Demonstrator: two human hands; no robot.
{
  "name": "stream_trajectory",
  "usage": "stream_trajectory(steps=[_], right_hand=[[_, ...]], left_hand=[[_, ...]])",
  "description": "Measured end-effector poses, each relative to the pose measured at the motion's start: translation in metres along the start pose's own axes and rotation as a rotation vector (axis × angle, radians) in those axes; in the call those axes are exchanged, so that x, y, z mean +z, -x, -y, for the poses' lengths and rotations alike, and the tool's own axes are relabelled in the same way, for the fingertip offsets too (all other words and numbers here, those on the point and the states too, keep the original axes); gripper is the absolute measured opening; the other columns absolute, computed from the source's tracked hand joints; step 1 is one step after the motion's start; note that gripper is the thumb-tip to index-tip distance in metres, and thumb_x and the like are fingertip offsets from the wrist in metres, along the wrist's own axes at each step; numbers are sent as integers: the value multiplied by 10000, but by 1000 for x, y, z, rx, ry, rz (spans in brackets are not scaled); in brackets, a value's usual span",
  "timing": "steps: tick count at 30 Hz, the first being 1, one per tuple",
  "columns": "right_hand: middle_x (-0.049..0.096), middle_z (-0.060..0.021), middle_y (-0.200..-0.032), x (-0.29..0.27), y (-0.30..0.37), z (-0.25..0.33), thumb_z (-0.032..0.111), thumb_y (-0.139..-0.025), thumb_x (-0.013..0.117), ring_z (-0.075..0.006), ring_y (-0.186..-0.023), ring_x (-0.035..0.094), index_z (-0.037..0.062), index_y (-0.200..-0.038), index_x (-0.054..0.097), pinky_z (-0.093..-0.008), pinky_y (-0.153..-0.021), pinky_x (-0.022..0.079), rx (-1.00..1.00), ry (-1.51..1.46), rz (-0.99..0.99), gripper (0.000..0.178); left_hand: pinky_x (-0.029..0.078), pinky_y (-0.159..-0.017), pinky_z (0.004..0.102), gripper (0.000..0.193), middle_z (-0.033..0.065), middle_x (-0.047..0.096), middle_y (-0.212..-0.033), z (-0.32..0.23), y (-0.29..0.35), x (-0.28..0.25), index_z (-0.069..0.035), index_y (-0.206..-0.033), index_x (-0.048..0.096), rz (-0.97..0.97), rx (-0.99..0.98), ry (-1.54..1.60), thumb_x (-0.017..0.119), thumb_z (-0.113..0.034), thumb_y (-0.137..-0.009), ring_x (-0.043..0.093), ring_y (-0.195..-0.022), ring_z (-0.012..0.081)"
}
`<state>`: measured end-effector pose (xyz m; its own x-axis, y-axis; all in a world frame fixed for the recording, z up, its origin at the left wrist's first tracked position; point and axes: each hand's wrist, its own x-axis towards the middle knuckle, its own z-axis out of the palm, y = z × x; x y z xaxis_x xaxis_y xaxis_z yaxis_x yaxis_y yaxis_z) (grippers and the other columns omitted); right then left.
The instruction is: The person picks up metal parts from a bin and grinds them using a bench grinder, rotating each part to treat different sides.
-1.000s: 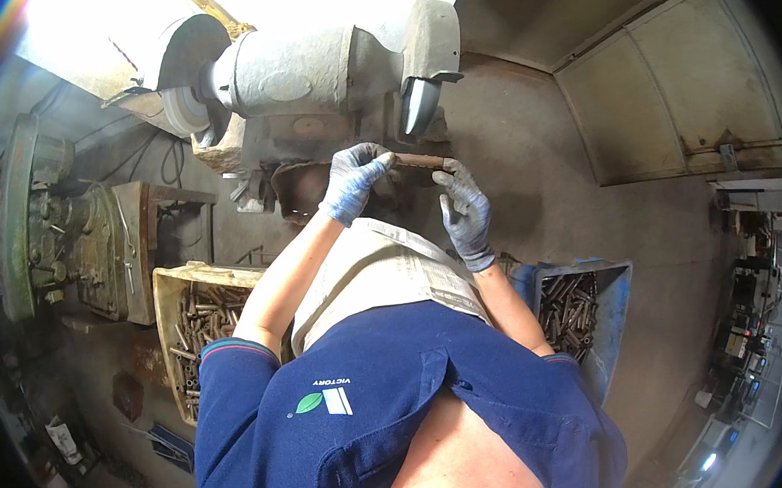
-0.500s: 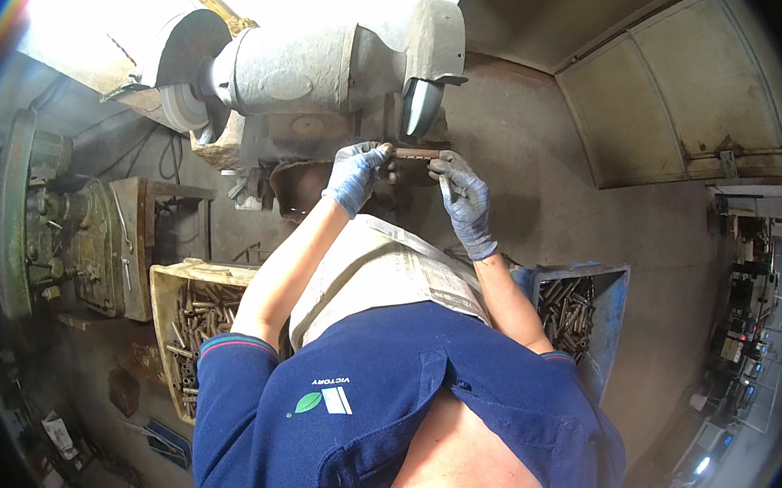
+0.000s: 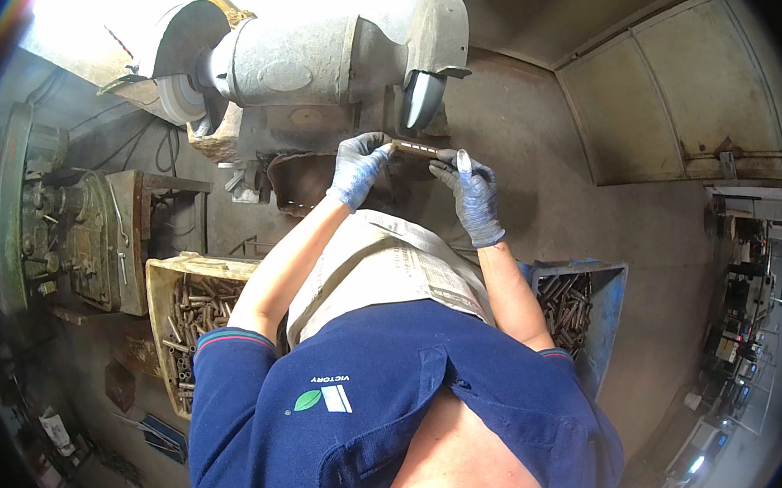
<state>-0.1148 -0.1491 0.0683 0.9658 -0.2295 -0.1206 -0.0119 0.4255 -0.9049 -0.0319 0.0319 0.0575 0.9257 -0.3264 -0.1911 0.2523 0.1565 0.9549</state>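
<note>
A slim brownish metal tube [image 3: 417,149] with a row of light slots along it is held between my gloved hands, just below the right wheel of a bench grinder [image 3: 306,61]. My left hand [image 3: 360,168] is closed on the tube's left end, fingertips pinched together. At its other end is my right hand [image 3: 472,193], with fingers curled at the tube and the thumb pointing up; the exact contact there is hard to make out. The dark right grinding wheel [image 3: 423,99] is apart from the tube. Both gloves are blue-grey and stained.
A yellowish bin [image 3: 162,274] of metal tubes stands at my left, and a blue bin [image 3: 606,306] of similar pieces at my right. The grinder's left wheel [image 3: 181,97] is partly guarded. A heavy green machine [image 3: 72,225] is far left; metal panels [image 3: 671,97] stand right.
The tube has tilted slightly, its right end lower, and its row of slots shows more clearly. My right hand has turned, its thumb now raised. My left hand stays at the left end.
</note>
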Motion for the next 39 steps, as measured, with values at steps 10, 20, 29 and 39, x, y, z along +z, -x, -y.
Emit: stream_trajectory(steps=[10,20,29,39], right_hand=[[653,-96,-974,-14,-17,-28,9,-834,620,-146,-930,594,-22,-970,666,-280,-840,459,-315,414,-77,147],[655,-32,-864,-33,-35,-33,110,-881,594,-95,-804,565,-11,-925,669,-254,-760,457,-173,335,-97,149],[651,-141,-963,-16,-42,-50,94,-906,553,-198,-884,635,-53,-987,637,-321,-851,523,-84,278,-66,188],[625,-136,-1052,2,-43,-67,79,-901,554,-199,-975,607,-45,-1016,636,-308,-895,498,-101,217,-30,188]], left_hand=[[571,-629,320,48,99,628,-771,18,-27,12,24,-876,594,-22,-222,368,574,-12,-851,644,-649,215],[568,-618,351,81,147,635,-765,29,-46,24,61,-869,595,-79,-347,447,542,1,-857,644,-642,263],[562,-612,328,76,138,642,-765,23,-46,2,44,-890,590,-145,-324,352,552,-17,-863,657,-671,255],[539,-625,291,69,110,638,-776,21,-41,-22,20,-889,586,-126,-191,277,556,-41,-876,641,-660,198]])
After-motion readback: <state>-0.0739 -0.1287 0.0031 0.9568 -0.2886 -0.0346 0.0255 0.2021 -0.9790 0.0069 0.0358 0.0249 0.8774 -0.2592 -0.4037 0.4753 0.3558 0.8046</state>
